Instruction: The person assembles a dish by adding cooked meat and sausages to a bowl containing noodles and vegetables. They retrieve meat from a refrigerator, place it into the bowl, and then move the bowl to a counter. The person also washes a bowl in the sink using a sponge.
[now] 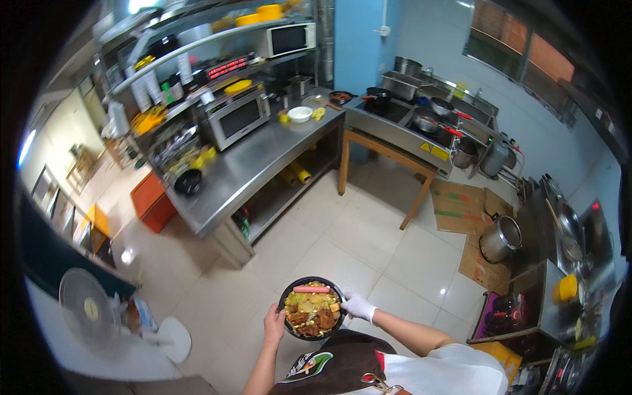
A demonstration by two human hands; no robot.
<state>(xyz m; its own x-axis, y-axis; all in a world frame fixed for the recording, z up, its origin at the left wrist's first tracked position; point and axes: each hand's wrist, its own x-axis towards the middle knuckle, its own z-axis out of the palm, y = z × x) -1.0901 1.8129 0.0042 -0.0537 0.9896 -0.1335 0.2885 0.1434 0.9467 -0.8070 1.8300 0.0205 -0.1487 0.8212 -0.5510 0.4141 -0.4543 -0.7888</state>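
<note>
In front of my body I hold a round black bowl level between both hands. It is filled with yellowish food, browned meat pieces and small green bits. A pink sausage lies across the far side of the food. My left hand is bare and grips the bowl's left rim. On the opposite side, my right hand, in a white glove, is closed on the rim. The undersides of both hands are hidden.
A steel counter with a microwave and a white bowl stands ahead left. Pans sit on a cooktop ahead right. A steel pot rests on flattened cardboard. A white fan stands at my left.
</note>
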